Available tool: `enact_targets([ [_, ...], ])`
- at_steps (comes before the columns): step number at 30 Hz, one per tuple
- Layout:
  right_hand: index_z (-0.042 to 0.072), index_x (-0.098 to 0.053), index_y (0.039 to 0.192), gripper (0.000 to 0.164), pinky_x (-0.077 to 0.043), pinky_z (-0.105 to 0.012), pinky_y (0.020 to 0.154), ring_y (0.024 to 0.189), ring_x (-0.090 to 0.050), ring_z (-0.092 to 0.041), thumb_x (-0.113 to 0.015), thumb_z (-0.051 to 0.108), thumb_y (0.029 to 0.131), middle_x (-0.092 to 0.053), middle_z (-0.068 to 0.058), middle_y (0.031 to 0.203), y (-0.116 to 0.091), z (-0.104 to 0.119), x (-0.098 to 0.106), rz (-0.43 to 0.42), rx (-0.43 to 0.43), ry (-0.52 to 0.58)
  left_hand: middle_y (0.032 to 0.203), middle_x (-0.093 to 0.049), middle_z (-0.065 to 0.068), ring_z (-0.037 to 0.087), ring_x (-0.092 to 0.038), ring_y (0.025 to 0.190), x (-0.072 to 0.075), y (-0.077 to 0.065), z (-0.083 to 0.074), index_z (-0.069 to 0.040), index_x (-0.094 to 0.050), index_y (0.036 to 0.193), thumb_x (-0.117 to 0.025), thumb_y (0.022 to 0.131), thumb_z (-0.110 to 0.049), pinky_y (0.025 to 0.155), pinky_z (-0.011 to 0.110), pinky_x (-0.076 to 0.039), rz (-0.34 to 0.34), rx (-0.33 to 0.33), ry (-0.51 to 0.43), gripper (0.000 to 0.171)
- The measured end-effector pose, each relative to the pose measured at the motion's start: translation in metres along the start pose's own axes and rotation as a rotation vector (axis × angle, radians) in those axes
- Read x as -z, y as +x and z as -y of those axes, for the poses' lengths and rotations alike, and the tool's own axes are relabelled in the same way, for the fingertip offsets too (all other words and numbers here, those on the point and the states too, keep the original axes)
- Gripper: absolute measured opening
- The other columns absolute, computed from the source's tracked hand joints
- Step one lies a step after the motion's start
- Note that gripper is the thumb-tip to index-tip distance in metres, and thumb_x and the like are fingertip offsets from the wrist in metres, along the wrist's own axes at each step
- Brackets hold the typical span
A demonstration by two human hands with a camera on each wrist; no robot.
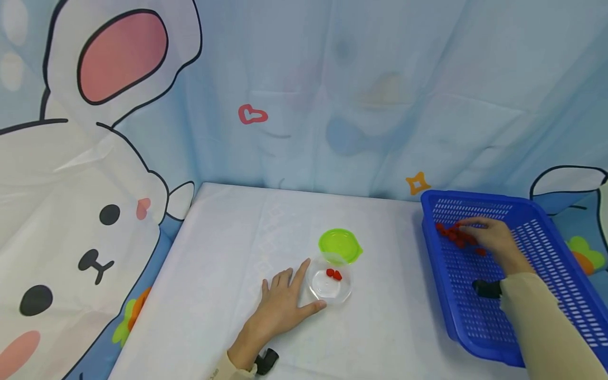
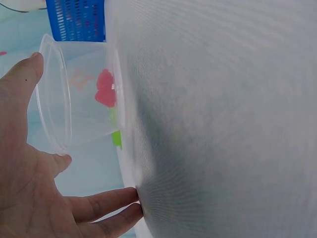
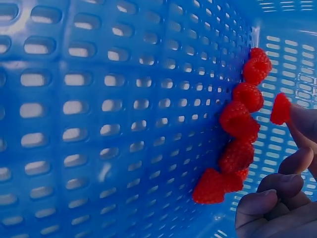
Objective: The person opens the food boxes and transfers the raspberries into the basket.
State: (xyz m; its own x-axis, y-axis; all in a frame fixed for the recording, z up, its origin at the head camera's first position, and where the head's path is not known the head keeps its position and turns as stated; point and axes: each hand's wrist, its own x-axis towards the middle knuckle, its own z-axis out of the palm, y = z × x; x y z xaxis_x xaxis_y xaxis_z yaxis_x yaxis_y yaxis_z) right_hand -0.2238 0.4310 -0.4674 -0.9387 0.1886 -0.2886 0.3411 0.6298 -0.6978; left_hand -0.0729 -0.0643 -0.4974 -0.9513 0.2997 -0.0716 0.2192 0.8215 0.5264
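A clear plastic cup (image 1: 326, 287) stands on the white table with a couple of red raspberries (image 1: 334, 274) inside. My left hand (image 1: 282, 306) rests beside it, thumb and index finger spread straight along the cup's rim, the other fingertips on the cloth. Just behind the cup lies a bright green lid (image 1: 339, 241). On the right, my right hand (image 1: 494, 240) reaches into a blue slotted basket (image 1: 440, 295). Its thumb and finger pinch one raspberry (image 3: 281, 109), held apart from the row of raspberries (image 3: 237, 119) on the basket floor.
Behind the table hangs a light blue curtain (image 1: 304, 148) with cartoon prints, and a large rabbit print (image 1: 95, 221) covers the left side. The basket's raised walls surround my right hand. White cloth (image 1: 380, 316) lies between cup and basket.
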Motion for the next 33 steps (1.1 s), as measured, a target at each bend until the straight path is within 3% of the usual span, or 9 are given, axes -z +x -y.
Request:
enact_targets([
  [4,-0.007,-0.05,0.14,0.057,-0.027,-0.072,0.103,0.138,-0.025,-0.057,-0.052,0.037,0.104,-0.029,-0.036,0.152,-0.007,0.01,0.004,-0.017,0.022,0.006,0.145,-0.044,0.022,0.043,-0.038,0.135,0.001,0.0,-0.001,-0.028,-0.018,0.161,-0.054,0.086,-0.077,0.101,0.077,-0.023,-0.001,0.001,-0.001,0.097],
  [8,-0.004,-0.05,0.142,0.065,-0.024,-0.074,0.102,0.139,-0.022,-0.057,-0.049,0.047,0.103,-0.027,-0.034,0.154,-0.023,0.032,0.009,-0.031,0.071,0.013,0.145,-0.043,0.022,0.043,-0.038,0.135,0.002,0.0,-0.002,-0.028,-0.017,0.161,-0.055,0.086,-0.076,0.101,0.077,-0.022,0.003,0.004,-0.002,0.097],
  [13,0.001,-0.053,0.141,0.07,-0.031,-0.073,0.097,0.133,-0.032,-0.055,-0.051,0.057,0.099,-0.034,-0.032,0.151,-0.056,0.068,0.006,-0.008,0.152,-0.014,0.145,-0.043,0.022,0.043,-0.037,0.135,0.003,0.0,-0.002,-0.028,-0.017,0.161,-0.055,0.086,-0.076,0.101,0.078,-0.022,0.011,0.005,-0.011,0.097],
  [16,0.005,-0.056,0.139,0.067,-0.04,-0.066,0.09,0.125,-0.041,-0.048,-0.053,0.057,0.098,-0.041,-0.028,0.146,-0.078,0.09,0.001,-0.001,0.215,-0.037,0.145,-0.043,0.022,0.043,-0.037,0.136,0.004,0.0,-0.003,-0.028,-0.017,0.161,-0.055,0.086,-0.076,0.101,0.078,-0.022,0.012,0.007,-0.013,0.097],
  [19,0.008,-0.061,0.136,0.058,-0.049,-0.045,0.078,0.108,-0.053,-0.031,-0.056,0.052,0.099,-0.054,-0.019,0.132,-0.094,0.105,-0.005,-0.009,0.303,-0.055,0.146,-0.043,0.022,0.043,-0.037,0.136,0.003,0.0,-0.003,-0.029,-0.017,0.161,-0.055,0.086,-0.076,0.102,0.077,-0.022,0.016,0.013,-0.016,0.097],
  [22,0.012,-0.064,0.131,0.048,-0.045,-0.034,0.061,0.081,-0.053,-0.022,-0.059,0.047,0.099,-0.061,-0.012,0.106,-0.106,0.115,-0.012,-0.013,0.362,-0.056,0.146,-0.042,0.022,0.043,-0.037,0.136,0.004,0.0,-0.003,-0.029,-0.017,0.161,-0.056,0.086,-0.076,0.102,0.077,-0.021,0.02,0.016,-0.017,0.097],
  [27,0.012,-0.067,0.126,0.038,-0.034,-0.036,0.051,0.062,-0.039,-0.023,-0.062,0.039,0.1,-0.043,-0.008,0.073,-0.123,0.131,-0.029,-0.015,0.438,-0.031,0.145,-0.043,0.022,0.044,-0.037,0.135,0.004,-0.001,-0.003,-0.028,-0.018,0.161,-0.056,0.086,-0.075,0.101,0.078,-0.022,0.012,0.011,-0.008,0.096],
  [33,0.012,-0.071,0.12,0.029,-0.033,-0.034,0.05,0.057,-0.037,-0.023,-0.064,0.031,0.1,-0.039,-0.008,0.068,-0.133,0.147,-0.057,0.01,0.542,-0.014,0.144,-0.044,0.022,0.044,-0.038,0.135,0.002,-0.001,-0.003,-0.028,-0.019,0.161,-0.055,0.086,-0.076,0.101,0.078,-0.023,0.001,0.008,0.005,0.096],
])
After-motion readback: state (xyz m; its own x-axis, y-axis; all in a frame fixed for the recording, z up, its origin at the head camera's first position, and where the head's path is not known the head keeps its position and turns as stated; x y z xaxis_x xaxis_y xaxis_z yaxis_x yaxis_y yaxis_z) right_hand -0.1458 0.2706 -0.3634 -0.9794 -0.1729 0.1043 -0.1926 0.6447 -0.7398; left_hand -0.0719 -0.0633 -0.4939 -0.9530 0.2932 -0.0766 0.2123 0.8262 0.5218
